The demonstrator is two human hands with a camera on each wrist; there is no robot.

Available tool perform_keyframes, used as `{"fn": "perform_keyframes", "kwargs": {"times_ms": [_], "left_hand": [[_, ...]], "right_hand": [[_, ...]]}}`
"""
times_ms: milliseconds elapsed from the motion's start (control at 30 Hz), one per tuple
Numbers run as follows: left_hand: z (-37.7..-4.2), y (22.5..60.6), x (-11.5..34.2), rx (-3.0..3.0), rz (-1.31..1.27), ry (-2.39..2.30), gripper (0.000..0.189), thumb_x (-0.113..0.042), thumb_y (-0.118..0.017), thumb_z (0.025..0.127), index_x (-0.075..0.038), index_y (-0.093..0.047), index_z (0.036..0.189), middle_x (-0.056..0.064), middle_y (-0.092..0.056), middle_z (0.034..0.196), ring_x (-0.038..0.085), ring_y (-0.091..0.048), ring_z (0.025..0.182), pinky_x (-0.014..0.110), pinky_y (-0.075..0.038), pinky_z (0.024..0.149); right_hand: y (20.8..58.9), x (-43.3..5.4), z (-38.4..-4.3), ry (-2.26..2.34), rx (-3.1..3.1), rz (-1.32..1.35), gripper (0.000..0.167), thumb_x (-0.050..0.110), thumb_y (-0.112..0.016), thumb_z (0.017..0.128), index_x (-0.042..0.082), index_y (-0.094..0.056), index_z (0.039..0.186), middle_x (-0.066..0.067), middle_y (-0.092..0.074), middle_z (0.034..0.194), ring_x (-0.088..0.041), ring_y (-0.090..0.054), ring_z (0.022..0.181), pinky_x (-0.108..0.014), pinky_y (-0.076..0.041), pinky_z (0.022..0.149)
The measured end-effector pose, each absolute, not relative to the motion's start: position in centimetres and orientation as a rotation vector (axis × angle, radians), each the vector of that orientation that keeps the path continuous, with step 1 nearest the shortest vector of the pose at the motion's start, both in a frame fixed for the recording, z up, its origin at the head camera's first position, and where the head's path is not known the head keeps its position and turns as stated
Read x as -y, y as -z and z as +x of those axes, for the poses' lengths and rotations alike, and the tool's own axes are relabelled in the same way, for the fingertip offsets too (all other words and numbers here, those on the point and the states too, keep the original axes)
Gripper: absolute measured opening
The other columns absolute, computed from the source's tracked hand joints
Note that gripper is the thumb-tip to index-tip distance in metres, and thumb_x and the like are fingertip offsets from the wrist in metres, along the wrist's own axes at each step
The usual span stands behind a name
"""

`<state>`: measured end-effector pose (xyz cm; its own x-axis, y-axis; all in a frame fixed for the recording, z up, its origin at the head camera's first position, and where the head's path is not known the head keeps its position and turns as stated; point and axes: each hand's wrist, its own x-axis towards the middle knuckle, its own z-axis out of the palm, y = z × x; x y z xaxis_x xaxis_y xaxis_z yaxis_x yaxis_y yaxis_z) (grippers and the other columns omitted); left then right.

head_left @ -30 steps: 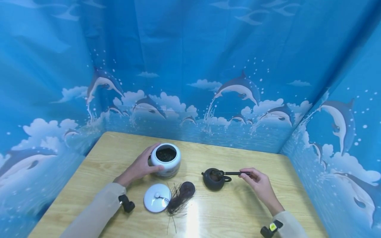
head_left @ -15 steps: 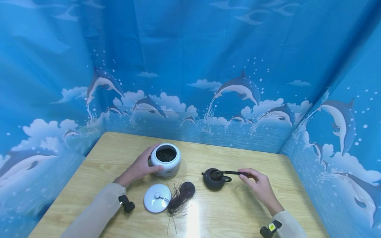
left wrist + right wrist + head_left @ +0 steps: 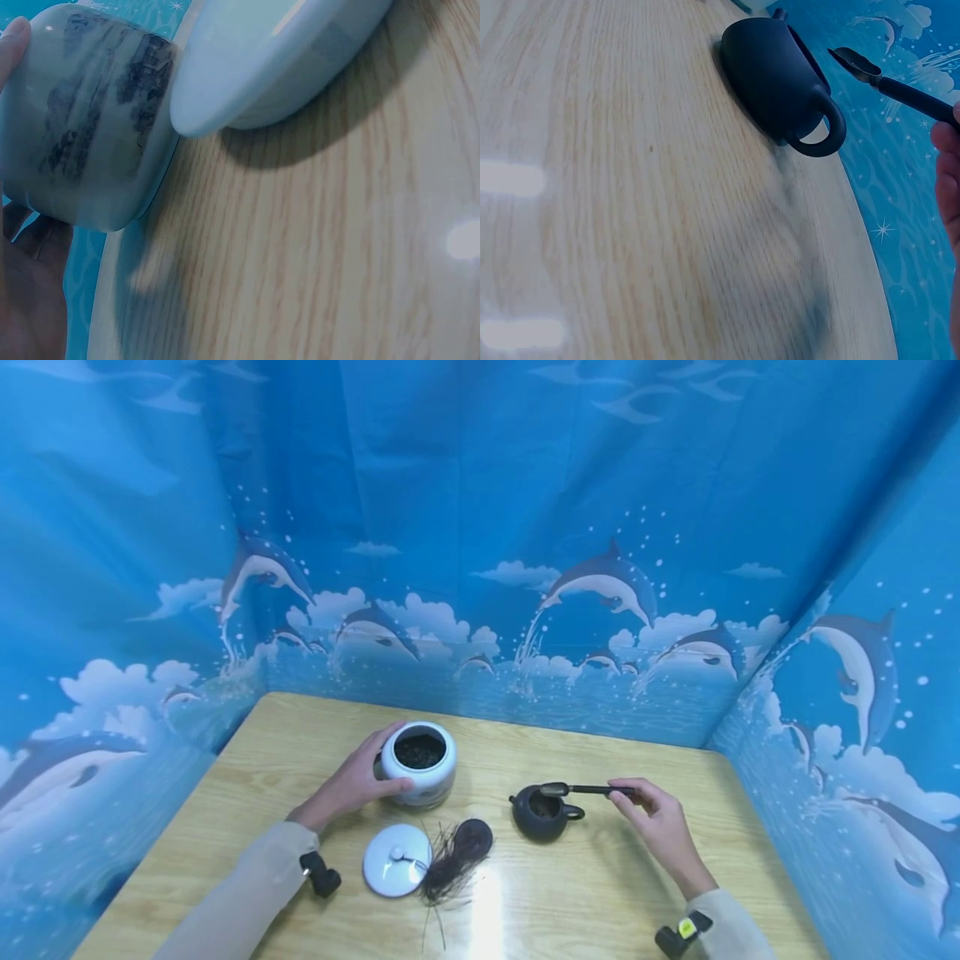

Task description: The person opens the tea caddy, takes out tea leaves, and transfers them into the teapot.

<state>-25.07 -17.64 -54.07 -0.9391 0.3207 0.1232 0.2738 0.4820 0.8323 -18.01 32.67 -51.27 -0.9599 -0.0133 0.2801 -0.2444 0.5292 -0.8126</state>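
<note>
My left hand [image 3: 365, 774] grips the side of a white porcelain jar [image 3: 438, 787], its thumb across the front. Dark tea leaves [image 3: 418, 750] show inside the jar's open mouth; a dark printed pattern [image 3: 105, 97] covers its wall in the left wrist view. With fingertips and thumb, my right hand [image 3: 657, 827] pinches the black handle of a tea scoop [image 3: 553, 789]. The scoop's head is over the open mouth of a small dark teapot [image 3: 536, 828], raised above it in the right wrist view. The teapot's handle [image 3: 832, 131] points toward my right hand.
A white jar lid [image 3: 390, 868] with a knob lies in front of the jar. Against it is a tangle of thin dark strands [image 3: 447, 870], with a dark round piece [image 3: 474, 837] at its far end. Blue dolphin-print curtains [image 3: 480, 527] enclose the wooden table [image 3: 570, 902].
The scoop's head was over the teapot, then tipped down into its mouth; now it is lifted above the opening. My left hand and the jar have stayed in place.
</note>
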Motion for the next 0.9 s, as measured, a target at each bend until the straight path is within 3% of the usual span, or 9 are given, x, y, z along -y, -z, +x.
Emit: {"fn": "perform_keyframes", "kwargs": {"times_ms": [133,233,667,900], "left_hand": [[-25.1,54.1,17.6,-2.662,0.532,-1.486,0.113,-0.052,-0.090,0.087,-0.017,-0.027,0.174,0.017,-0.035,0.175,0.045,-0.037,0.160,0.074,-0.029,0.129],[-25.1,54.1,17.5,-2.661,0.534,-1.490,0.112,-0.051,-0.090,0.087,-0.019,-0.028,0.174,0.017,-0.035,0.175,0.045,-0.037,0.160,0.073,-0.029,0.129],[-24.9,53.9,17.6,-2.667,0.523,-1.473,0.113,-0.053,-0.091,0.086,-0.024,-0.027,0.174,0.016,-0.034,0.176,0.046,-0.033,0.162,0.076,-0.025,0.129],[-24.9,54.1,17.7,-2.665,0.528,-1.476,0.114,-0.055,-0.090,0.086,-0.019,-0.027,0.174,0.016,-0.035,0.176,0.046,-0.035,0.161,0.077,-0.026,0.128]], "right_hand": [[51.0,-32.2,-18.3,-1.511,2.487,0.209,0.025,0.013,-0.076,0.104,-0.002,-0.076,0.124,0.014,-0.077,0.110,0.003,-0.071,0.099,-0.013,-0.060,0.089],[50.7,-31.7,-18.6,-1.575,2.445,0.238,0.024,0.007,-0.075,0.103,-0.005,-0.075,0.124,0.014,-0.077,0.109,0.002,-0.072,0.098,-0.014,-0.061,0.087],[49.6,-27.8,-21.0,-1.659,2.365,0.412,0.021,0.002,-0.075,0.102,-0.007,-0.076,0.121,-0.007,-0.080,0.110,-0.001,-0.074,0.096,-0.014,-0.061,0.086],[49.0,-25.6,-21.8,-1.684,2.374,0.455,0.022,0.004,-0.075,0.102,-0.005,-0.076,0.122,-0.022,-0.077,0.115,-0.003,-0.072,0.094,-0.015,-0.059,0.082]]}}
